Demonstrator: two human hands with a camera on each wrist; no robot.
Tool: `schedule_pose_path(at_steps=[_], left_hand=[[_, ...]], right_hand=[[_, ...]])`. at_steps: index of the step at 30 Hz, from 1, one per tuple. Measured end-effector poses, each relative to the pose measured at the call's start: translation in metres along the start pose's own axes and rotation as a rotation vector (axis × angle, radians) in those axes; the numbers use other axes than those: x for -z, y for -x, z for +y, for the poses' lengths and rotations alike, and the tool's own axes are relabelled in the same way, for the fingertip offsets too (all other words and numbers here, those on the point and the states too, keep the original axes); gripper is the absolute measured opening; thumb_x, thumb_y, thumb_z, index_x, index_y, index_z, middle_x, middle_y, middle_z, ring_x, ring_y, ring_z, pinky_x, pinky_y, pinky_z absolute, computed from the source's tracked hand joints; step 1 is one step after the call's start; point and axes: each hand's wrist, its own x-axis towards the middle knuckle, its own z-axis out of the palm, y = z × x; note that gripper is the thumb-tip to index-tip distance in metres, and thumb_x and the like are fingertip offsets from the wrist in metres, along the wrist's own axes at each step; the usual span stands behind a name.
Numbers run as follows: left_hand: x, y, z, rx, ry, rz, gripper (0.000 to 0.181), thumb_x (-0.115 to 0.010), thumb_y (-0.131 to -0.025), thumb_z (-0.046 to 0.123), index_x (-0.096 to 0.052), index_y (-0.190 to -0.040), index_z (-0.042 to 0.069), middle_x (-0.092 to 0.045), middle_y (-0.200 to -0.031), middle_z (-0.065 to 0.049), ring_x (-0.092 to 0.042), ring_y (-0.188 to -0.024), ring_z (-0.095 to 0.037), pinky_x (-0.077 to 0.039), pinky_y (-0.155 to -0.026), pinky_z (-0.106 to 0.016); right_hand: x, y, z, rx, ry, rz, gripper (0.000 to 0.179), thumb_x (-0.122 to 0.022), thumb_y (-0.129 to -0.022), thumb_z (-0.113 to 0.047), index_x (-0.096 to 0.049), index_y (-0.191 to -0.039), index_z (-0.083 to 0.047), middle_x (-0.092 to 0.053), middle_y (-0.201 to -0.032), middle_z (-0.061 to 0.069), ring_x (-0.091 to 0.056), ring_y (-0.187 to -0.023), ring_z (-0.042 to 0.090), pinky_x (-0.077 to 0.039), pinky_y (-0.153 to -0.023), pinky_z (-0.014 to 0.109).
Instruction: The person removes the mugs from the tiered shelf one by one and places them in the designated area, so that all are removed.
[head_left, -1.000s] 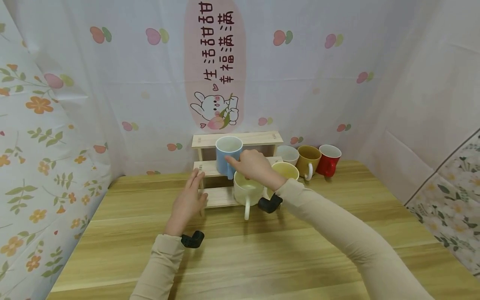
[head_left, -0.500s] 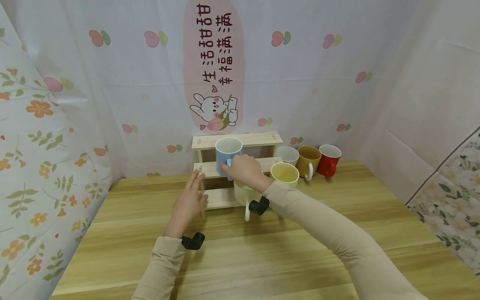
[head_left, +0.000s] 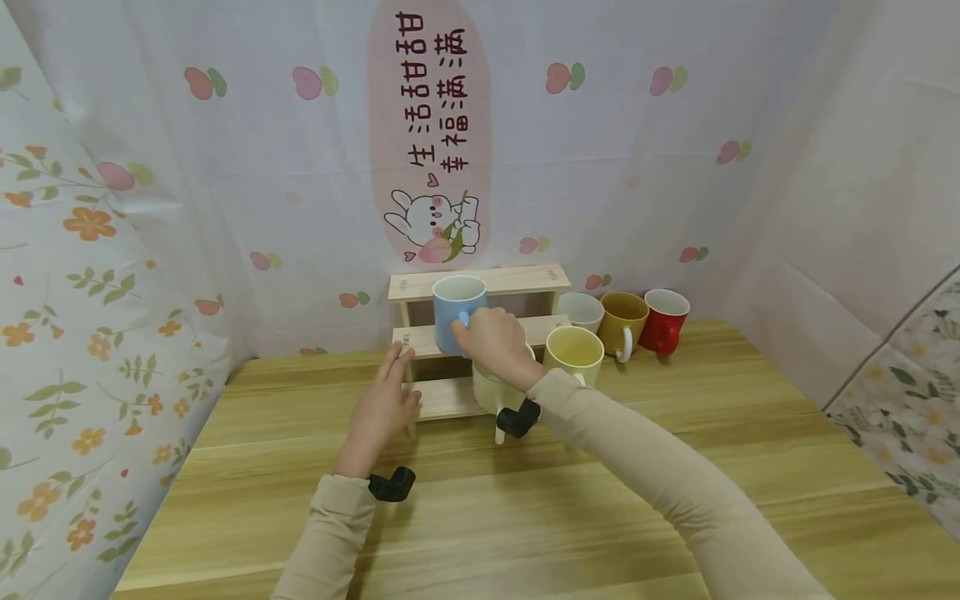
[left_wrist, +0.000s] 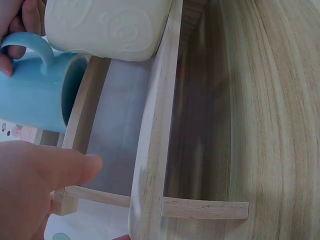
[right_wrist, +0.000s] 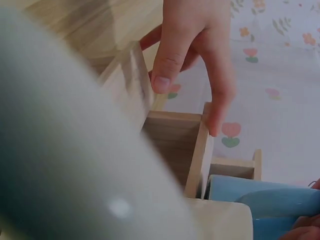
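At the left edge, floral cloth [head_left: 82,275] hanging beside the wood-grain surface [head_left: 480,517]. Next, left grip [head_left: 381,408], a bare hand, released: fingers extended, fingertips against the left end of a three-tier wooden rack [head_left: 517,279], no object held; black wrist mount [head_left: 392,484] below it. Then blue mug [head_left: 450,321], roughly upright, at the middle tier, left of centre; can't tell whether its base rests on the board. Right grip [head_left: 491,337] is grasping it by the handle, fingers curled. Under that hand, cream mug [head_left: 487,393] on the bottom tier, handle to the front, partly covered; raised pattern on its side in the left wrist view. Right of it, yellow mug [head_left: 573,350], upright, base hidden behind the sleeve [head_left: 645,475]. Further right, past the rack's end, white mug [head_left: 581,311], mustard mug [head_left: 621,319] with white handle, red mug [head_left: 663,321], all upright in a row on the surface
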Motion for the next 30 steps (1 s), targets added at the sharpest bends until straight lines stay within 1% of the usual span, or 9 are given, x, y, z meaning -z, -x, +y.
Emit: schedule_pose_path(at_steps=[5,8,11,16,19,23,25,30], left_hand=[[0.000,0.001,0.001,-0.004,-0.003,0.000,0.067,-0.061,-0.093,0.017,-0.028,-0.151,0.012,-0.014,-0.161,-0.006,-0.040,-0.047,-0.015,-0.035,-0.047,-0.028],[0.000,0.002,0.002,0.002,-0.001,-0.007,0.067,-0.061,-0.093,0.017,-0.028,-0.151,0.012,-0.014,-0.161,-0.006,-0.040,-0.047,-0.015,-0.035,-0.047,-0.028],[0.000,0.002,0.002,0.012,0.001,-0.014,0.067,-0.061,-0.093,0.017,-0.028,-0.151,0.013,-0.013,-0.161,-0.005,-0.040,-0.047,-0.015,-0.035,-0.047,-0.028],[0.000,0.002,0.001,-0.001,0.004,0.004,0.067,-0.061,-0.093,0.017,-0.028,-0.151,0.013,-0.013,-0.161,-0.006,-0.040,-0.047,-0.015,-0.034,-0.048,-0.028],[-0.002,0.001,0.000,-0.013,0.007,0.017,0.066,-0.061,-0.093,0.017,-0.029,-0.150,0.012,-0.014,-0.161,-0.006,-0.040,-0.047,-0.015,-0.034,-0.049,-0.028],[-0.002,0.000,0.000,-0.030,0.007,0.018,0.066,-0.062,-0.093,0.016,-0.030,-0.150,0.011,-0.015,-0.160,-0.007,-0.041,-0.048,-0.015,-0.034,-0.050,-0.028],[-0.002,0.000,-0.001,-0.036,0.009,0.020,0.066,-0.062,-0.093,0.016,-0.029,-0.150,0.011,-0.015,-0.160,-0.008,-0.041,-0.049,-0.015,-0.035,-0.049,-0.028],[0.000,0.000,-0.002,-0.026,0.018,0.027,0.067,-0.062,-0.092,0.015,-0.030,-0.150,0.012,-0.015,-0.160,-0.007,-0.040,-0.048,-0.015,-0.035,-0.047,-0.027]], right_hand=[[0.002,-0.001,0.002,-0.014,0.008,0.022,0.049,-0.044,-0.093,-0.032,-0.038,-0.047,-0.015,-0.044,-0.045,-0.002,-0.041,-0.044,0.013,-0.030,-0.039,0.025],[0.001,-0.001,0.003,0.001,-0.006,0.042,0.050,-0.045,-0.093,-0.031,-0.035,-0.047,-0.016,-0.039,-0.044,-0.003,-0.038,-0.043,0.012,-0.029,-0.038,0.024],[0.003,0.000,0.002,0.039,-0.025,0.092,0.049,-0.046,-0.092,-0.028,-0.032,-0.046,-0.016,-0.034,-0.043,-0.005,-0.034,-0.042,0.011,-0.027,-0.037,0.023],[0.015,0.002,0.001,0.100,-0.039,0.197,0.048,-0.046,-0.089,-0.024,-0.028,-0.045,-0.017,-0.029,-0.042,-0.005,-0.032,-0.043,0.013,-0.025,-0.039,0.025],[0.024,0.005,0.003,0.107,-0.045,0.232,0.047,-0.046,-0.088,-0.023,-0.027,-0.045,-0.017,-0.027,-0.043,-0.005,-0.031,-0.045,0.014,-0.024,-0.040,0.026],[0.037,0.010,0.009,0.112,-0.052,0.245,0.047,-0.046,-0.087,-0.023,-0.026,-0.044,-0.017,-0.026,-0.042,-0.005,-0.029,-0.045,0.013,-0.023,-0.041,0.026],[0.043,0.013,0.013,0.129,-0.035,0.243,0.048,-0.046,-0.088,-0.023,-0.026,-0.045,-0.017,-0.027,-0.042,-0.005,-0.028,-0.044,0.012,-0.022,-0.041,0.025],[0.058,0.019,0.025,0.165,0.005,0.238,0.048,-0.046,-0.089,-0.022,-0.026,-0.046,-0.017,-0.028,-0.043,-0.004,-0.026,-0.043,0.011,-0.020,-0.041,0.024]])
